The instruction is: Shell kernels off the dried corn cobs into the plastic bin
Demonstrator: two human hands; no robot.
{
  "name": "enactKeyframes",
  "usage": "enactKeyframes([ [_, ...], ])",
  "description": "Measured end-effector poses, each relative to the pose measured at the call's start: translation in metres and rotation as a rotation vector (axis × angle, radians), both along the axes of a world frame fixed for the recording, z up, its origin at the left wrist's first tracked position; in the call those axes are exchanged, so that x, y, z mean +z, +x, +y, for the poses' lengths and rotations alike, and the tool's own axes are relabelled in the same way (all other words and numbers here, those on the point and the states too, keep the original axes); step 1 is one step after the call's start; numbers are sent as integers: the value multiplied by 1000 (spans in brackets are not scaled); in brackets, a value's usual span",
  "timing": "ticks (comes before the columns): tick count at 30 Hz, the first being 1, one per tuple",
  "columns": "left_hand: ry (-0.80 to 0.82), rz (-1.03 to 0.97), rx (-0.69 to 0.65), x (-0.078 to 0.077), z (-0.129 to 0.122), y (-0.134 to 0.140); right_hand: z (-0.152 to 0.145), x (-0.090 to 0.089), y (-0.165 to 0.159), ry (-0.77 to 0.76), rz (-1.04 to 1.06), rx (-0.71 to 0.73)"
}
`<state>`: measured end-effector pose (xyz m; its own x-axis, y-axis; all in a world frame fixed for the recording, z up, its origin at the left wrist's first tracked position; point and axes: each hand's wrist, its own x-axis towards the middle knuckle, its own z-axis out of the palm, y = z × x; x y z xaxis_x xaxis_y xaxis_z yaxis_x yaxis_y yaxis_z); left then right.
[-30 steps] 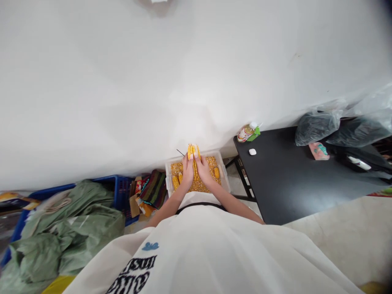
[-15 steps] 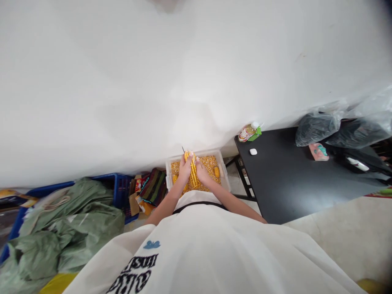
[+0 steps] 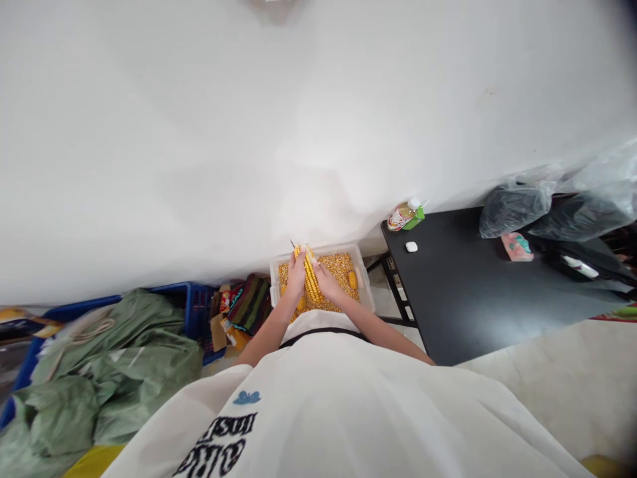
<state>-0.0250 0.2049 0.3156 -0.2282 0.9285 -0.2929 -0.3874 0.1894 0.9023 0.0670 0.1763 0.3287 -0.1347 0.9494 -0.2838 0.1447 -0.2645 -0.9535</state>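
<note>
A yellow corn cob (image 3: 312, 284) stands tilted between my two hands, over a clear plastic bin (image 3: 367, 292). My left hand (image 3: 297, 273) is wrapped round its left side. On the other side my right hand (image 3: 326, 280) is closed against the cob, its thumb near the upper end. A thin dark pointed thing (image 3: 292, 243) sticks out above my left hand; its kind and what holds it I cannot make out. Loose corn kernels (image 3: 338, 265) cover the bottom of the bin. Another corn cob (image 3: 353, 279) lies on them at the right.
A black table (image 3: 462, 285) stands to the right, with a bottle (image 3: 401, 216), a small white case (image 3: 411, 247), a pink packet (image 3: 517, 246) and dark plastic bags (image 3: 517, 207). At left is a blue crate (image 3: 192, 309) with green sheeting (image 3: 144, 358). A white wall (image 3: 308, 119) rises behind the bin.
The cob's top and my left hand have shifted slightly left, and the cob leans more that way. The dark point has moved left too. Both hands keep their hold.
</note>
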Motion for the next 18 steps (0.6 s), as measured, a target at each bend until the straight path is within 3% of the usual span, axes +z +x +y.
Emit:
enactKeyframes([
  [4,-22,-7,25,-4,-1,2,1,-5,-2,8,38,-23],
  [9,15,-25,18,1,0,-1,1,2,0,-34,160,63],
  [12,18,-3,22,0,0,-4,-3,4,3,-20,119,94],
  [18,0,13,36,-5,-4,-1,-6,-5,1,-5,19,-6],
])
